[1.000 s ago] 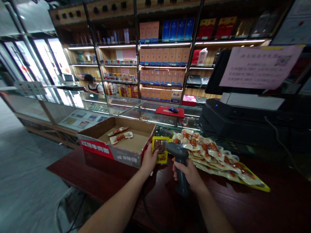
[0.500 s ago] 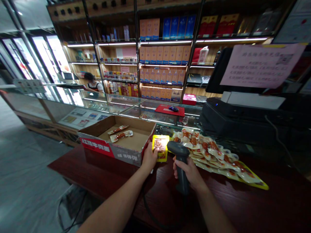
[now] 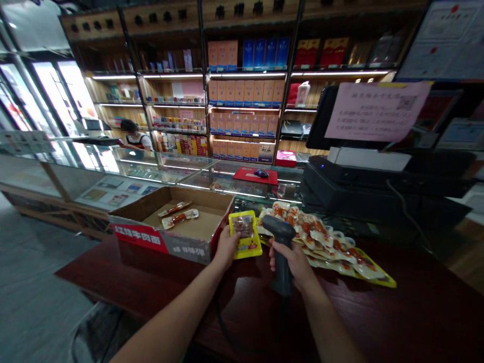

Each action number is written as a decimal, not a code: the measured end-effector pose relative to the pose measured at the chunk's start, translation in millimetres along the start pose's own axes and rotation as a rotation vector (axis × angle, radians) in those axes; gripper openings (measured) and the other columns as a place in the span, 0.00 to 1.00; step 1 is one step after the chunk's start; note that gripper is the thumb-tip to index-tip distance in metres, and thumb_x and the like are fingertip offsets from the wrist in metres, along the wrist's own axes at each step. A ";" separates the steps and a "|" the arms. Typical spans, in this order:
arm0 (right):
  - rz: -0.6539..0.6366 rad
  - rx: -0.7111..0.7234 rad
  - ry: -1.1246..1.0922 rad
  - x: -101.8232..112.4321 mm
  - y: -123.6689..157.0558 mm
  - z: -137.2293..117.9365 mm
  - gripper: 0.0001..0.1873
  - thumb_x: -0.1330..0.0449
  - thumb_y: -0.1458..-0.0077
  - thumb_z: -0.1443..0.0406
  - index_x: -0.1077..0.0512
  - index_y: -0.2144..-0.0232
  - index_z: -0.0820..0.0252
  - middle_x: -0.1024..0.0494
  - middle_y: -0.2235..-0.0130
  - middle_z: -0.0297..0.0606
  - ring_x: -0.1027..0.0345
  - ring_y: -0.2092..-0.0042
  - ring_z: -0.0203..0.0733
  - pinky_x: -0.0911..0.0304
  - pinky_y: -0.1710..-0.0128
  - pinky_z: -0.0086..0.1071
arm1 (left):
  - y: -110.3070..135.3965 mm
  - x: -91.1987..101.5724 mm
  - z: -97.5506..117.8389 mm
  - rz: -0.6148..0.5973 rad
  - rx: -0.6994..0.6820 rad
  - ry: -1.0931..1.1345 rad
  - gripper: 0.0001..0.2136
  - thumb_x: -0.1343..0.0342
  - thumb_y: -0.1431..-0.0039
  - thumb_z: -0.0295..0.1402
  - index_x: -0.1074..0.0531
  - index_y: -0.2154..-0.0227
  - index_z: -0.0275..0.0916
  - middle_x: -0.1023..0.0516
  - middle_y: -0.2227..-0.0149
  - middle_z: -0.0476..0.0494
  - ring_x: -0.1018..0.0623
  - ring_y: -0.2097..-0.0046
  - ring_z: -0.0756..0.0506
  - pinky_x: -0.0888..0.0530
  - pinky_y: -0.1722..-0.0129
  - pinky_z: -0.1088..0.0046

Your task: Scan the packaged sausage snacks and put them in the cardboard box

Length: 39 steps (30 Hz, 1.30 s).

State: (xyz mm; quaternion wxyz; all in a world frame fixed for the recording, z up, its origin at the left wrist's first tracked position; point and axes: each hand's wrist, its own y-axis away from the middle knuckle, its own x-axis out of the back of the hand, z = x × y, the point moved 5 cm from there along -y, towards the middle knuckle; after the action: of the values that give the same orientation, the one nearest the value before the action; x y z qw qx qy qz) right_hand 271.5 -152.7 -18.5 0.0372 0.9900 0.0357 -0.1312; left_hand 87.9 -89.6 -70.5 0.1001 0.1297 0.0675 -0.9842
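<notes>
My left hand (image 3: pixel 227 247) is closed on the edge of a yellow snack packet (image 3: pixel 247 247), held upright beside the box. A dark grey barcode scanner (image 3: pixel 282 262) stands in the grip of my right hand (image 3: pixel 297 264), its head tilted toward the packet. Left of the packet is an open cardboard box (image 3: pixel 159 244) with two sealed sausage packs (image 3: pixel 180 219) lying inside. To the right of the scanner, a heap of similar vacuum-packed sausages (image 3: pixel 321 237) is piled up, with a yellow packet edge showing under it.
The dark red wooden table (image 3: pixel 151 282) carries all this. Behind it runs a glass counter (image 3: pixel 185 169) with a mouse (image 3: pixel 260 173) on a red mat. A monitor and black machine (image 3: pixel 348 176) stand at the right. Farther left, a person (image 3: pixel 136 138) sits behind the counter.
The view has shifted slightly to the right. The yellow packet has turned and tilted, its bright glare gone, and more of its face shows. Both hands keep their hold.
</notes>
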 end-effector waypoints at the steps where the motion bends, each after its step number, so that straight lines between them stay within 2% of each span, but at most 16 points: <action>1: 0.019 0.007 -0.001 4.4 1.6 -5.1 0.16 0.35 0.63 0.58 0.30 0.73 0.63 0.29 0.82 0.31 0.36 0.84 0.34 0.37 0.84 0.28 | -1.1 -8.5 2.3 -0.031 0.045 0.060 0.15 0.46 0.62 0.28 0.33 0.66 0.35 0.24 0.69 0.44 0.23 0.67 0.44 0.27 0.63 0.64; 4: 0.082 0.019 0.000 22.0 9.1 -17.8 0.16 0.34 0.63 0.58 0.30 0.73 0.64 0.28 0.82 0.31 0.36 0.84 0.35 0.38 0.84 0.28 | -4.9 -41.2 17.6 -0.154 0.056 0.144 0.17 0.47 0.66 0.24 0.33 0.66 0.34 0.23 0.70 0.45 0.23 0.68 0.44 0.27 0.64 0.64; 7: 0.174 0.045 0.004 44.9 20.7 -26.8 0.15 0.34 0.64 0.59 0.31 0.76 0.63 0.28 0.82 0.31 0.35 0.83 0.35 0.37 0.85 0.28 | -9.4 -75.9 29.1 -0.243 0.025 0.119 0.18 0.46 0.67 0.23 0.32 0.66 0.35 0.23 0.70 0.46 0.23 0.67 0.44 0.27 0.63 0.64; 10: 0.246 0.050 0.007 68.1 33.2 -31.6 0.14 0.34 0.63 0.59 0.31 0.78 0.63 0.28 0.83 0.32 0.35 0.84 0.34 0.37 0.85 0.27 | -12.9 -106.7 27.1 -0.281 0.038 0.072 0.17 0.45 0.66 0.23 0.31 0.66 0.35 0.23 0.70 0.46 0.23 0.68 0.44 0.26 0.64 0.65; 14: 0.321 0.080 -0.013 97.8 45.8 -36.4 0.14 0.34 0.64 0.59 0.31 0.77 0.63 0.28 0.82 0.31 0.35 0.84 0.35 0.36 0.85 0.28 | -16.1 -141.5 17.5 -0.309 0.022 -0.020 0.16 0.45 0.64 0.22 0.31 0.66 0.35 0.23 0.70 0.47 0.23 0.68 0.46 0.26 0.66 0.68; 18: 0.400 0.097 -0.018 120.9 54.2 -40.9 0.15 0.33 0.66 0.59 0.31 0.78 0.63 0.28 0.82 0.31 0.35 0.84 0.35 0.35 0.86 0.28 | -23.4 -174.8 16.3 -0.327 -0.072 -0.239 0.17 0.46 0.61 0.21 0.31 0.64 0.35 0.23 0.66 0.45 0.23 0.65 0.46 0.27 0.64 0.70; 23: 0.433 0.106 -0.016 130.9 58.5 -44.3 0.15 0.33 0.66 0.58 0.31 0.81 0.63 0.28 0.83 0.32 0.35 0.84 0.34 0.36 0.86 0.28 | -32.6 -202.4 21.6 -0.253 -0.229 -0.727 0.18 0.43 0.59 0.23 0.32 0.61 0.33 0.24 0.62 0.37 0.25 0.59 0.43 0.31 0.60 0.70; 27: 0.411 0.096 -0.023 128.4 56.7 -41.5 0.15 0.33 0.66 0.58 0.31 0.79 0.63 0.28 0.84 0.32 0.35 0.84 0.34 0.35 0.85 0.28 | -28.1 -208.1 22.6 -0.206 -0.381 -1.000 0.15 0.44 0.56 0.25 0.33 0.61 0.34 0.28 0.58 0.35 0.29 0.54 0.42 0.34 0.55 0.69; 32: 0.365 0.106 -0.026 117.0 51.2 -36.5 0.17 0.33 0.66 0.58 0.31 0.75 0.63 0.28 0.83 0.31 0.35 0.84 0.35 0.36 0.86 0.28 | -21.5 -201.2 25.4 -0.172 -0.485 -1.012 0.12 0.44 0.53 0.29 0.32 0.63 0.34 0.32 0.58 0.37 0.32 0.53 0.43 0.36 0.51 0.67; 36: 0.310 0.073 -0.009 98.4 43.8 -29.3 0.17 0.33 0.66 0.57 0.31 0.76 0.63 0.28 0.82 0.32 0.35 0.83 0.35 0.36 0.85 0.28 | -21.0 -174.1 41.9 -0.144 -0.537 -0.975 0.11 0.43 0.52 0.32 0.30 0.65 0.34 0.32 0.59 0.38 0.31 0.54 0.43 0.35 0.51 0.68; 39: 0.254 0.039 -0.012 77.3 36.1 -22.6 0.18 0.33 0.66 0.57 0.31 0.75 0.63 0.27 0.82 0.32 0.34 0.82 0.35 0.35 0.84 0.28 | -25.7 -134.7 63.5 -0.120 -0.570 -1.006 0.11 0.42 0.53 0.33 0.29 0.66 0.35 0.33 0.58 0.39 0.30 0.54 0.44 0.34 0.51 0.68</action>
State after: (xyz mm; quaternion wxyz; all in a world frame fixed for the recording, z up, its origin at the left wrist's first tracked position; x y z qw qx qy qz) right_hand 354.7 -182.1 -14.7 0.0345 0.9863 -0.0925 -0.1320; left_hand 194.5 -50.6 29.3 0.0950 -0.3898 0.2811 -0.8718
